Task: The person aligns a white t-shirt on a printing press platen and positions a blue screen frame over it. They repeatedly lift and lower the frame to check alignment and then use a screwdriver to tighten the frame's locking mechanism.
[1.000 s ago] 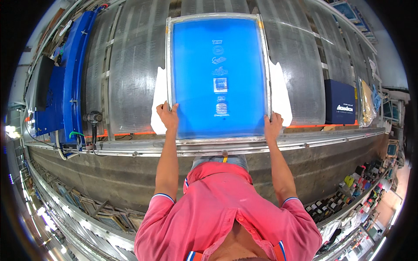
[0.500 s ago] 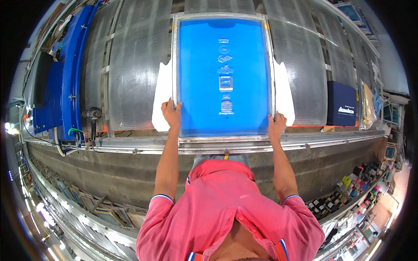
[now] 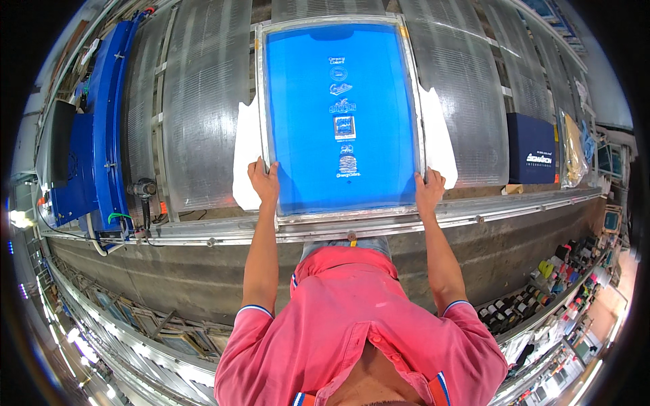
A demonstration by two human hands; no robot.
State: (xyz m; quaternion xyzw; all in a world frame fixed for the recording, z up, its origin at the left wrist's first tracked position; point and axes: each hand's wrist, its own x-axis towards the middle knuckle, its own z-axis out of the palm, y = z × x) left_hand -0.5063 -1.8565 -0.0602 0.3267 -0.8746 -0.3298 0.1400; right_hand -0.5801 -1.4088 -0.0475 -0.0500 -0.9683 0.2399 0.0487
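Long blue metal machine (image 3: 108, 135) at far left, then black dryer-like tool (image 3: 141, 188), grey ribbed translucent panel (image 3: 206, 122), rectangular metal-rimmed blue mesh frame (image 3: 305, 155) covering the middle of a flat white sheet (image 3: 245, 155), dark navy box (image 3: 531, 147), clear plastic bag (image 3: 574, 152). Left hand (image 3: 263, 181) grasps the frame's lower left side, right hand (image 3: 429, 188) its lower right, both arms reaching forward, thumbs inward. Mesh looks smooth and taut, a column of pale motifs down its centre, metal rim scuffed

Bright, glare on panels (image 3: 460, 101), curved edges
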